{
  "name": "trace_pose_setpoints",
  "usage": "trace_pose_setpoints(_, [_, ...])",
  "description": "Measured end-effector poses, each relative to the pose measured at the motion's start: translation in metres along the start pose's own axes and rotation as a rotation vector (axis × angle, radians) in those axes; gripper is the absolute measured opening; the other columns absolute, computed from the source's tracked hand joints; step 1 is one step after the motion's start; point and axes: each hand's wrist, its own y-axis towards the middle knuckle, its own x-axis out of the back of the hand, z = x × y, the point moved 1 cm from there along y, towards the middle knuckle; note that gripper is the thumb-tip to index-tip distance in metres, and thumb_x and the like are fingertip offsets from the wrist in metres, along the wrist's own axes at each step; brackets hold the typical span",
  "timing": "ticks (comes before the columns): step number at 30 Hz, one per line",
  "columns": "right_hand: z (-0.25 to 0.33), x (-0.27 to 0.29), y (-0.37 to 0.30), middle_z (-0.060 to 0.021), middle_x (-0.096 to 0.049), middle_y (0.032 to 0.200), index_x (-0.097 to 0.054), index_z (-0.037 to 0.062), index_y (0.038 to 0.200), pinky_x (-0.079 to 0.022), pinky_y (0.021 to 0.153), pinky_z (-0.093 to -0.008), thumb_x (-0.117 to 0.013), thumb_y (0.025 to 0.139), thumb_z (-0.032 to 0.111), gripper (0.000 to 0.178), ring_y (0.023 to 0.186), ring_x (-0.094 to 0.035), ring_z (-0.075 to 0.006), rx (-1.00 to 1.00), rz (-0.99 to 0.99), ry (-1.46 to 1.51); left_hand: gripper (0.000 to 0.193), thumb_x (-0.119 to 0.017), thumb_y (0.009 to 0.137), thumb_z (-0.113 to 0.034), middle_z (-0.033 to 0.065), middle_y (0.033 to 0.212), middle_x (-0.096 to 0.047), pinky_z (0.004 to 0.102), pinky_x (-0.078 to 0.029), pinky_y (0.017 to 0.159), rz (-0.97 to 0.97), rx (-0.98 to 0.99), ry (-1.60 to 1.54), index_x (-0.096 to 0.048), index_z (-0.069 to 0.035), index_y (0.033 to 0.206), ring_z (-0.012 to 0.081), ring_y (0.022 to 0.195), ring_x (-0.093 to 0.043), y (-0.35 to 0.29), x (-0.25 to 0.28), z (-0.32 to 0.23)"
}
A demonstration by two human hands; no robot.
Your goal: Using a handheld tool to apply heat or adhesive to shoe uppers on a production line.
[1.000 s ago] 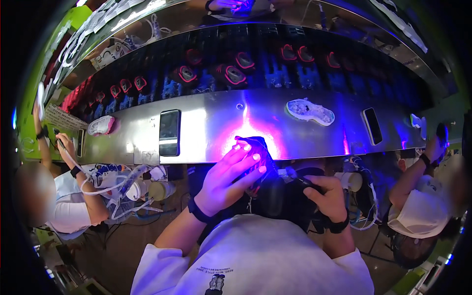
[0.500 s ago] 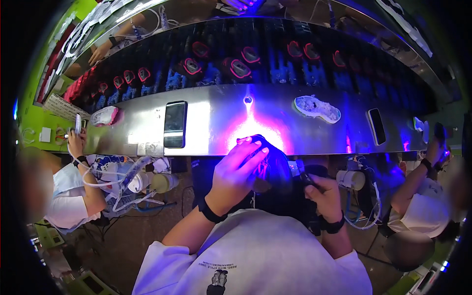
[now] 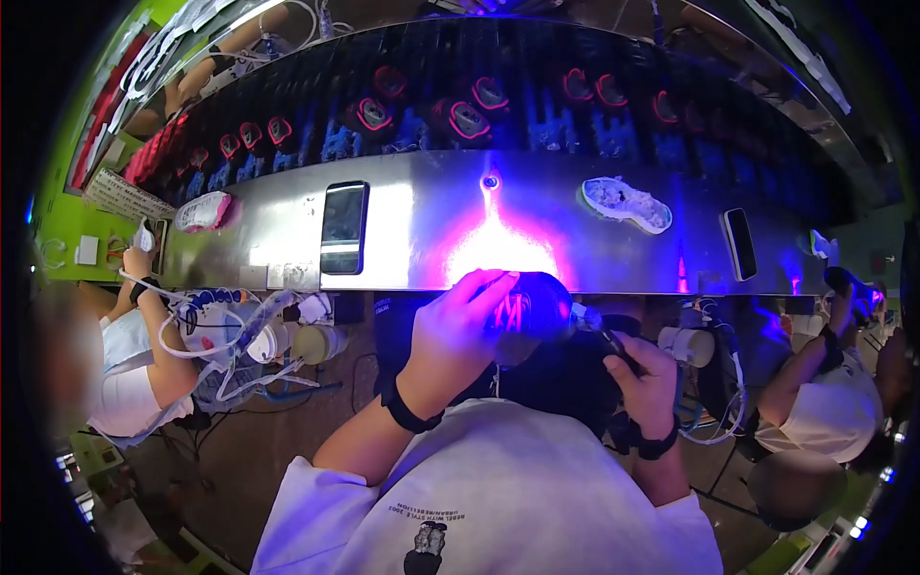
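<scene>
My left hand is closed on a dark shoe, held at the near edge of the metal bench. Purple-blue light falls on the shoe, and glowing pink lines show on its side. In my right hand is a brush with a dark handle. Its pale, blue-lit tip reaches the right end of the shoe; whether it touches is hard to tell. My left fingers lie over the shoe's left part and hide it.
The metal bench bears a phone, a second phone, a white sole, a pink-edged sole and a small glowing lamp. Beyond, dark shoes sit on a conveyor. Co-workers sit left and right; cups hang below the bench.
The shoe has turned, bringing its pink lines more into view. My right hand and the brush have shifted slightly, and the brush tip now shows at the shoe's right end.
</scene>
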Motion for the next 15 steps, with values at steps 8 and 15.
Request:
trace_pose_setpoints(8, [0.013,0.019,0.030,-0.0085,-0.066,0.082,-0.073,0.0019,0.116,-0.048,0.068,-0.0293,-0.079,0.084,0.010,0.034,0.073,-0.062,-0.0184,0.197,0.103,-0.222,0.045,-0.083,0.069,-0.007,0.0131,0.101,-0.072,0.0382,-0.059,0.080,0.114,-0.043,-0.203,-0.072,-0.009,0.113,0.0310,0.092,-0.072,0.014,0.007,0.013])
trace_pose_setpoints(15, [0.007,0.013,0.042,-0.0056,-0.069,0.087,-0.072,-0.0006,0.118,-0.048,0.071,-0.0270,-0.078,0.086,0.012,0.035,0.076,-0.062,-0.0139,0.185,0.067,-0.193,0.054,-0.089,0.062,-0.008,0.0136,0.100,-0.074,0.0359,-0.057,0.082,0.390,0.073,-0.377,-0.072,-0.005,0.113,0.0280,0.089,-0.072,0.023,0.018,0.010])
